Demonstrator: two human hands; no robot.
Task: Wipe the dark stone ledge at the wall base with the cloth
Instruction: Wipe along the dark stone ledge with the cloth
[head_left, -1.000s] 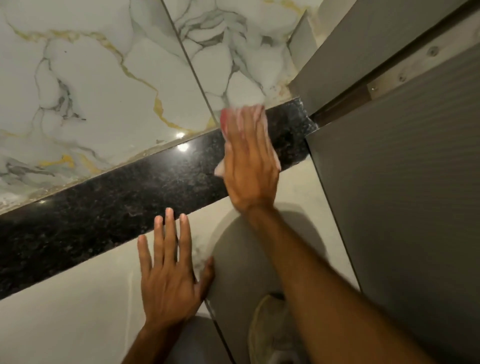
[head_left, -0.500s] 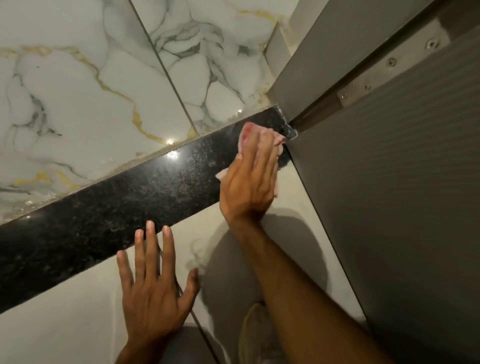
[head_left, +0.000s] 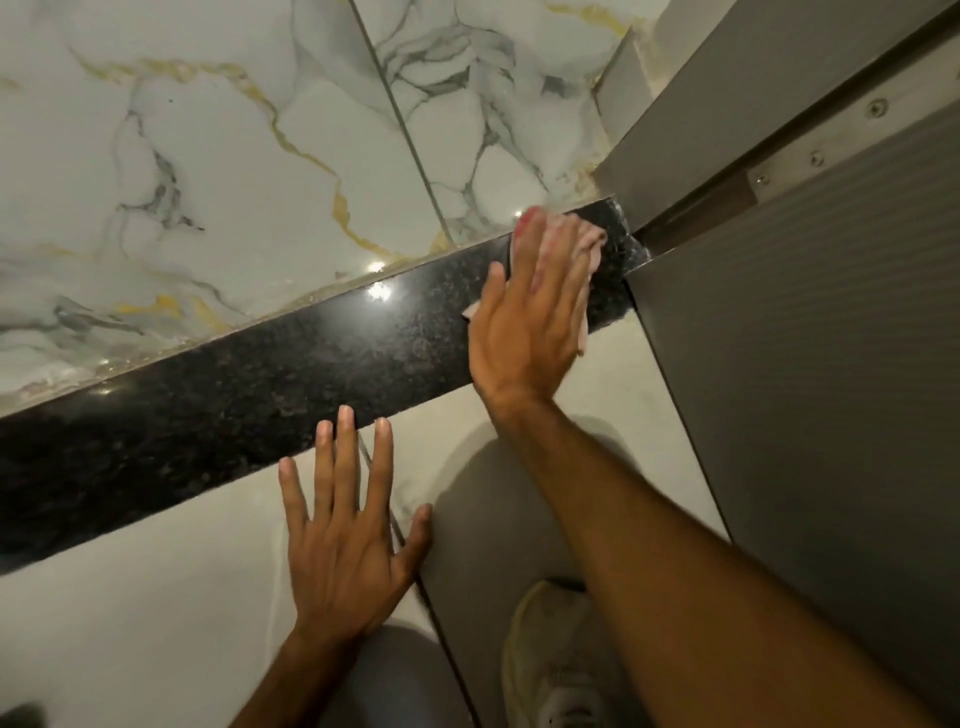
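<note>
A dark speckled stone ledge (head_left: 249, 410) runs diagonally from lower left to upper right at the foot of a marble wall. My right hand (head_left: 524, 322) lies flat on its right end, pressing a pinkish cloth (head_left: 589, 247) against the stone; the cloth shows past the fingertips and along the hand's right side. My left hand (head_left: 343, 545) rests flat on the pale floor tile just below the ledge, fingers spread, holding nothing.
White marble wall tiles (head_left: 218, 171) with gold and grey veins rise behind the ledge. A grey door (head_left: 810, 374) and its frame with a screwed metal strip (head_left: 826, 145) close off the right side. A light shoe (head_left: 561, 660) shows at the bottom.
My right hand has flattened out and slid the cloth up toward the wall edge of the ledge. My left hand has stayed planted on the floor.
</note>
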